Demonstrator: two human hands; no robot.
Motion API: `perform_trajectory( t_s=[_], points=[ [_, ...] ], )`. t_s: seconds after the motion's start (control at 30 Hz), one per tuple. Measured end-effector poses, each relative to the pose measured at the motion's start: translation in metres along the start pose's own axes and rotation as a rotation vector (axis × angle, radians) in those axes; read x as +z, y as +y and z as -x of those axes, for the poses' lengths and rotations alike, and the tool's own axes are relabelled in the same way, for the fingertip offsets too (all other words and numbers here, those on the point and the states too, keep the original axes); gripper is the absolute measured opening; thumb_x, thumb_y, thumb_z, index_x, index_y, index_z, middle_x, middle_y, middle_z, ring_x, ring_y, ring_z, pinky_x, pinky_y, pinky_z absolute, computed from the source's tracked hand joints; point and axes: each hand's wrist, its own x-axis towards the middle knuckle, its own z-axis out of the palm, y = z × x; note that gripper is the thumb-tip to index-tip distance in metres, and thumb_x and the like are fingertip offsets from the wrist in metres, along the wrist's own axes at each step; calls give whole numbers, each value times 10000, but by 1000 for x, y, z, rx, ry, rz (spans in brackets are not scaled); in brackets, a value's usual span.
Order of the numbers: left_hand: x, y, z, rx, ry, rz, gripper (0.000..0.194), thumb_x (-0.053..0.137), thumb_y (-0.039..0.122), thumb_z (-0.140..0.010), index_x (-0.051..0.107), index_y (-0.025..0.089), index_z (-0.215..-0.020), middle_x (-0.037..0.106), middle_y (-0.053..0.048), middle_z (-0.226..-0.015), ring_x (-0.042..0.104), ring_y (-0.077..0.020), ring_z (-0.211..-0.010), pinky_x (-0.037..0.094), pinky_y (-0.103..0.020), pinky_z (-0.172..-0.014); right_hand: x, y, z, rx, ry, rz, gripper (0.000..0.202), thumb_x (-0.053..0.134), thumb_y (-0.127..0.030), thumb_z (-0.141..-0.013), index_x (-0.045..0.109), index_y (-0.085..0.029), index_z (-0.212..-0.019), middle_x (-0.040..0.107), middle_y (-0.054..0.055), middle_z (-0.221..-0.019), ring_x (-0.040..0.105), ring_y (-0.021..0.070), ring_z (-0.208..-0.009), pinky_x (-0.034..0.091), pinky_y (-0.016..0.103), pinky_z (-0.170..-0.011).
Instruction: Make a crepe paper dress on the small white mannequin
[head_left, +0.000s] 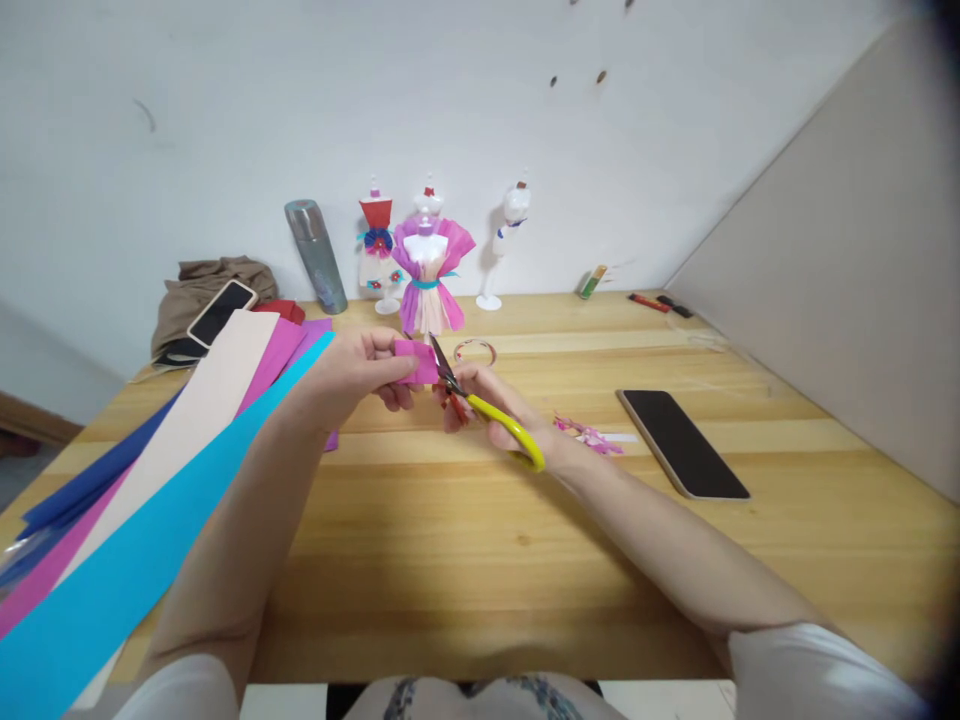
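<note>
Between the thumb and fingers of my left hand (367, 368) is a small magenta piece of paper (417, 362), held above the table. My right hand (499, 400) grips yellow-handled scissors (504, 428). The scissor blades are parted and lie at the right edge of the magenta piece. Something small and red shows by the right fingers; I cannot make out what it is. Just behind the hands stands a small dress form (426, 280) in a purple and cream paper dress with a blue waistband.
Long coloured paper strips (187, 460) lie at the left, beneath the left forearm. A phone (684, 445) and pink scraps (589, 435) are on the right. A bottle (316, 256), another dressed form (377, 250) and a white form (491, 270) stand along the wall.
</note>
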Motion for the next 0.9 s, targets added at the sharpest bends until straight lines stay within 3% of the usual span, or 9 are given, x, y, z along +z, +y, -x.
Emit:
perform_trajectory(
  t_s=[0.23, 0.37, 0.57, 0.9],
  points=[
    [4, -8, -3, 70, 114, 111, 176, 790, 285, -625, 709, 132, -661, 669, -46, -536, 612, -129, -445, 473, -199, -431, -1, -2, 2, 110, 0, 82, 762, 629, -792, -812, 514, -240, -1324, 545, 68, -1125, 584, 183, -834, 514, 371, -815],
    [13, -18, -4, 113, 210, 198, 191, 772, 303, -684, 707, 124, -705, 690, -36, -600, 633, -109, -490, 485, -181, -472, 4, 5, 4, 102, 13, 60, 752, 615, -770, -839, 517, -252, -1375, 541, 74, -1146, 586, 188, -855, 521, 387, -843],
    [30, -34, -9, 91, 318, 316, 249, 786, 362, -675, 683, 141, -728, 671, -14, -608, 633, -108, -531, 510, -197, -517, 12, 3, 4, 72, 96, 87, 701, 594, -722, -889, 500, -277, -1423, 529, 90, -1229, 536, 237, -1062, 514, 409, -933],
    [43, -41, -10, 71, 410, 363, 168, 729, 290, -691, 643, 153, -647, 629, 9, -567, 568, -82, -483, 458, -194, -479, 17, 7, 6, 97, 120, 208, 712, 567, -709, -912, 465, -270, -1462, 552, 100, -1262, 555, 254, -1112, 493, 437, -976]
  ],
)
